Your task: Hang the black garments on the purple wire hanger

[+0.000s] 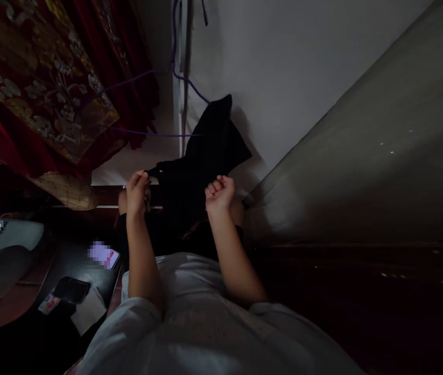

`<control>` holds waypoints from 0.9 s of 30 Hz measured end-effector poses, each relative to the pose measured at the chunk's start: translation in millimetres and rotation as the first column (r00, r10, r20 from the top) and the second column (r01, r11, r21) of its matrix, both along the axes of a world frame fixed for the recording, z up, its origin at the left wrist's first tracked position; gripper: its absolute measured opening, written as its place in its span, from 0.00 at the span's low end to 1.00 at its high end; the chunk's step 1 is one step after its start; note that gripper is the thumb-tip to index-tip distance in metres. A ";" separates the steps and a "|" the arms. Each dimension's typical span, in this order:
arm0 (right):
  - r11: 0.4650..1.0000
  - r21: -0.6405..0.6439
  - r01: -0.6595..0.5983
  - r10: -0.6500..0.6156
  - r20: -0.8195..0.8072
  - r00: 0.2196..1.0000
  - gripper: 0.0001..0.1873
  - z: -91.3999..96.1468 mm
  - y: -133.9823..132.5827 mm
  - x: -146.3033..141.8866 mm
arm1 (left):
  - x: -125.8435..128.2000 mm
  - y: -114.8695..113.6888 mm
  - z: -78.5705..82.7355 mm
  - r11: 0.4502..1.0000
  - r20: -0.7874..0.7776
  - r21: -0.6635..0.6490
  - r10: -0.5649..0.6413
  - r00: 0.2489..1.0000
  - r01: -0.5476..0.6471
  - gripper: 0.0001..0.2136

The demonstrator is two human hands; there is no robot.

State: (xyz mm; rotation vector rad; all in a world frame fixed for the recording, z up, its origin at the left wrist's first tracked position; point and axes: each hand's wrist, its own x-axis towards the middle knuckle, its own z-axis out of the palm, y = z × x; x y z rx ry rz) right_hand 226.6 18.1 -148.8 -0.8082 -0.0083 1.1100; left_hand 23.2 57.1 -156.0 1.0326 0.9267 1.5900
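A black cloth (206,140), perhaps a garment, spreads upright before me against the pale wall, its lower part merging with the darkness over my lap. At its left side, my left hand (137,191) pinches a narrow corner of the fabric between thumb and fingers. My right hand (220,194) is closed into a fist at the cloth's lower right edge; the fold it grips is hard to make out in the dim light. A thin purple cord (162,135) runs from the left to the cloth, and another purple cord (193,87) reaches its top.
Red and gold embroidered drapery (49,88) hangs at the left. A lit phone (104,254), a dark flat object (72,289) and white paper (88,311) lie on a black surface beside me. Along the right stands a large grey-green panel (362,172). A grey chair (8,271) is at far left.
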 end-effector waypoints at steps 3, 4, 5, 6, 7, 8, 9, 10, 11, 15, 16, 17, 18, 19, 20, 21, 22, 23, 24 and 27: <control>0.995 -0.026 0.097 -0.092 0.158 0.983 0.06 -6.5 0.8 12.3 | 15.9 -10.1 22.1 0.984 -0.007 0.138 -0.116 0.993 0.116 0.11; 0.992 0.014 0.129 -0.128 0.280 0.951 0.09 -6.0 -0.7 12.6 | 23.1 -15.6 29.3 0.975 -0.018 0.175 -0.133 0.991 0.134 0.11; 0.989 0.082 0.122 -0.145 0.407 0.902 0.12 -4.1 -3.0 11.5 | 30.8 -21.9 35.7 0.971 -0.040 0.197 -0.132 0.990 0.137 0.12; 0.986 0.158 0.049 -0.125 0.521 0.844 0.15 -1.3 -6.0 9.4 | 38.8 -28.5 41.1 0.968 -0.078 0.211 -0.123 0.989 0.137 0.12; 0.972 0.212 -0.097 -0.056 0.617 0.785 0.19 2.3 -9.4 6.8 | 46.4 -35.0 45.5 0.965 -0.127 0.224 -0.111 0.986 0.138 0.12; 0.930 0.229 -0.286 0.051 0.692 0.720 0.22 6.1 -13.0 3.9 | 53.2 -40.9 49.3 0.959 -0.180 0.245 -0.098 0.979 0.141 0.12; 0.859 0.210 -0.466 0.165 0.749 0.641 0.25 10.0 -16.2 0.9 | 58.7 -45.6 52.6 0.950 -0.234 0.277 -0.079 0.969 0.145 0.11; 0.789 0.177 -0.588 0.243 0.789 0.565 0.28 13.7 -18.9 -2.1 | 62.6 -48.7 55.8 0.937 -0.291 0.319 -0.049 0.955 0.146 0.11; 0.751 0.150 -0.643 0.274 0.816 0.509 0.29 17.0 -20.6 -4.9 | 64.8 -50.0 58.9 0.919 -0.352 0.369 0.000 0.936 0.138 0.11; 0.786 0.052 -0.616 0.254 0.881 0.399 0.07 32.8 -16.5 -9.6 | 57.1 -37.9 66.2 0.846 -0.540 0.519 0.215 0.814 0.121 0.16; 0.774 0.018 -0.633 0.276 0.890 0.363 0.05 39.1 -13.2 -8.2 | 52.4 -32.3 65.0 0.854 -0.571 0.492 0.167 0.804 0.171 0.18; 0.757 -0.002 -0.653 0.287 0.899 0.330 0.07 46.9 -9.1 -5.6 | 47.2 -26.9 61.9 0.866 -0.600 0.431 0.065 0.798 0.254 0.22; 0.751 0.004 -0.661 0.272 0.910 0.314 0.09 56.0 -4.5 -2.1 | 41.9 -22.2 57.1 0.870 -0.630 0.339 -0.073 0.773 0.358 0.26; 0.756 0.036 -0.654 0.228 0.921 0.314 0.10 66.0 0.8 2.5 | 36.4 -18.5 51.1 0.857 -0.657 0.232 -0.211 0.724 0.460 0.31; 0.770 0.081 -0.632 0.167 0.931 0.323 0.11 76.6 6.8 7.8 | 30.8 -16.1 44.4 0.831 -0.677 0.129 -0.325 0.661 0.541 0.34; 0.786 0.123 -0.605 0.106 0.938 0.329 0.10 86.9 13.8 13.7 | 24.9 -14.9 38.1 0.804 -0.700 0.040 -0.400 0.591 0.593 0.35; 0.804 0.157 -0.574 0.051 0.943 0.329 0.10 96.1 21.8 20.0 | 18.5 -14.8 32.9 0.783 -0.735 -0.032 -0.440 0.517 0.622 0.34; 0.822 0.186 -0.538 0.003 0.944 0.331 0.09 103.5 31.0 26.2 | 11.5 -15.3 29.6 0.773 -0.776 -0.083 -0.446 0.446 0.628 0.32; 0.843 0.216 -0.493 -0.040 0.939 0.342 0.09 108.4 41.6 32.0 | 3.8 -16.2 28.7 0.776 -0.819 -0.115 -0.427 0.383 0.620 0.29; 0.902 0.294 -0.317 -0.132 0.885 0.446 0.07 104.6 80.3 42.5 | -20.7 -18.6 38.6 0.844 -0.902 -0.134 -0.320 0.288 0.519 0.16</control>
